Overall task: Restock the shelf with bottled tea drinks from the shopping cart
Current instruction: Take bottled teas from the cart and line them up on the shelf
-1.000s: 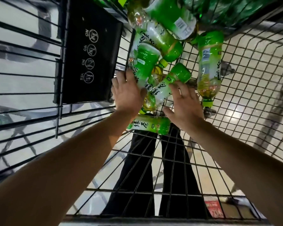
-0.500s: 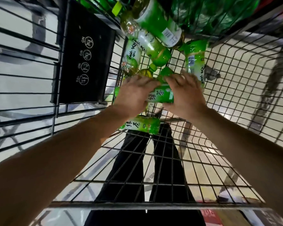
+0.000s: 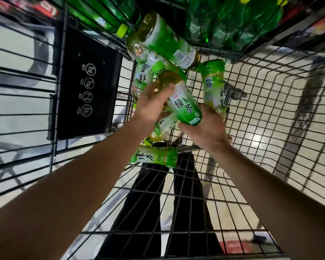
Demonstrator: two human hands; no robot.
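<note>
Several green-label tea bottles lie in a heap in the wire shopping cart (image 3: pixel 251 113). Both hands hold one tea bottle (image 3: pixel 185 106) tilted above the heap. My left hand (image 3: pixel 150 107) grips its amber upper part, and my right hand (image 3: pixel 208 128) curls round its lower end. Under the hands lies another bottle (image 3: pixel 164 126), and one more (image 3: pixel 154 158) lies crosswise nearer to me. A bottle (image 3: pixel 213 81) lies to the right of the hands, one (image 3: pixel 143 77) to the left, and a larger one (image 3: pixel 163 42) rests on top at the far end.
A black child-seat flap (image 3: pixel 84 87) stands against the cart's left wall. Shrink-wrapped packs of green bottles (image 3: pixel 233 21) show beyond the far end. Dark trouser legs (image 3: pixel 152 212) and pale floor tiles show through the cart's mesh bottom.
Both hands have closed on one bottle and raised it off the heap, turning it from crosswise to a slant. The other bottles have stayed where they were.
</note>
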